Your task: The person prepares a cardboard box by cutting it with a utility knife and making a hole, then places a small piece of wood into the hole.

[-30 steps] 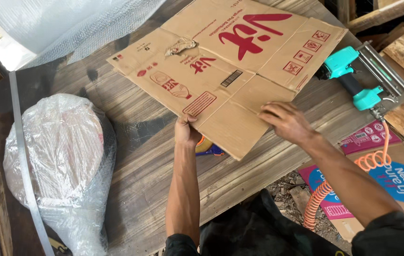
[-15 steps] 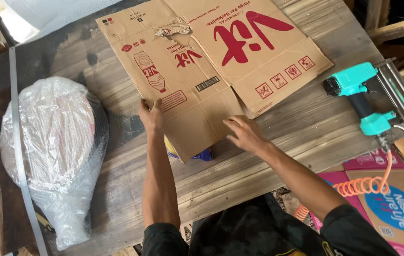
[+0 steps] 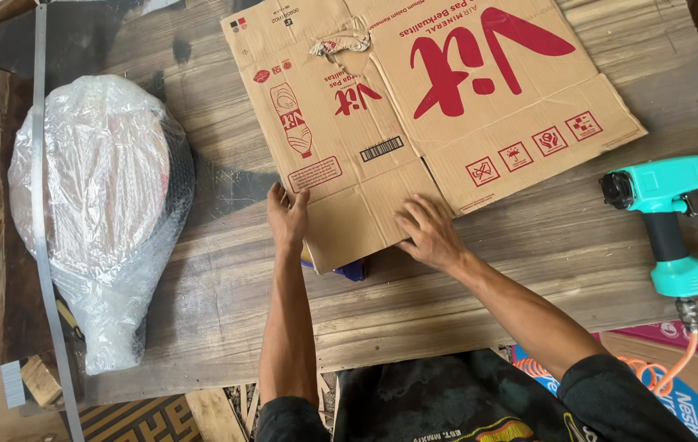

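The grip of the left hand (image 3: 287, 217) is closed on the near left edge of the flattened cardboard box (image 3: 431, 115), thumb on top and fingers going under it. The right hand (image 3: 429, 233) lies flat, fingers apart, pressing down on the near flap and holding nothing. The cardboard is brown with red printing and rests spread out on the wooden tabletop (image 3: 529, 270). Under its near edge a small blue thing (image 3: 354, 270) shows a little; what it is, I cannot tell. I judge the cardboard is being set in place or folded along a crease. The next move, I think, needs the flat hand as an anchor. A bubble-wrapped bundle (image 3: 103, 205) lies well apart on the left, a teal nail gun (image 3: 668, 213) on the right.
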